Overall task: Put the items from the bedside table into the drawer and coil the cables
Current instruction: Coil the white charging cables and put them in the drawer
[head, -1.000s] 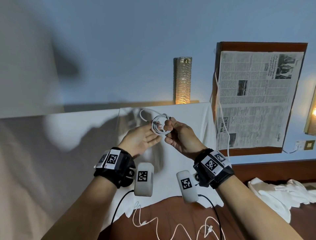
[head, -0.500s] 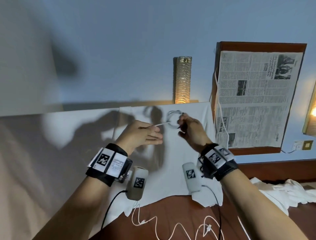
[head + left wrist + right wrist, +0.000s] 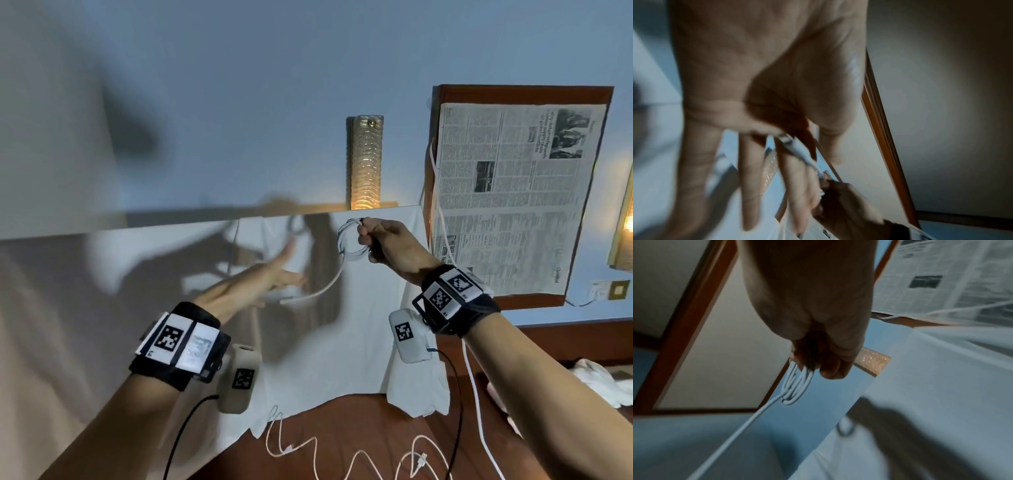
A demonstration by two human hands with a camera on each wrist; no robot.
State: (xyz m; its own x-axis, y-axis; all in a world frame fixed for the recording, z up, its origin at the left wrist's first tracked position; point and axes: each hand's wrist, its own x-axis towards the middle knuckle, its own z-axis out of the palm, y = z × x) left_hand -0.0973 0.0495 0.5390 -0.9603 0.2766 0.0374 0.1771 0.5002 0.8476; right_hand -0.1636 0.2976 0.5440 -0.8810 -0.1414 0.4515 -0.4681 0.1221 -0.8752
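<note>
Below and well apart from my grip, the wooden surface [image 3: 342,421] carries a second white cable [image 3: 346,455] lying loose in wavy bends, so by my reckoning the task is partway at best: one cable nearly wound, one not begun. To the right of my grip hangs a wood-framed board faced with newspaper [image 3: 513,192], with another white cord [image 3: 436,212] running down its edge; whether that one is mine to coil I cannot tell. No drawer or other container shows in any view, so I cannot say what has been stowed. My right hand [image 3: 387,246] pinches the small white coil [image 3: 347,240], several loops gathered under thumb and fingers. My left hand [image 3: 260,284] is spread with straight fingers, and the coil's free tail [image 3: 318,291] trails down towards it; the plug end [image 3: 797,149] lies against those fingers, not gripped.
</note>
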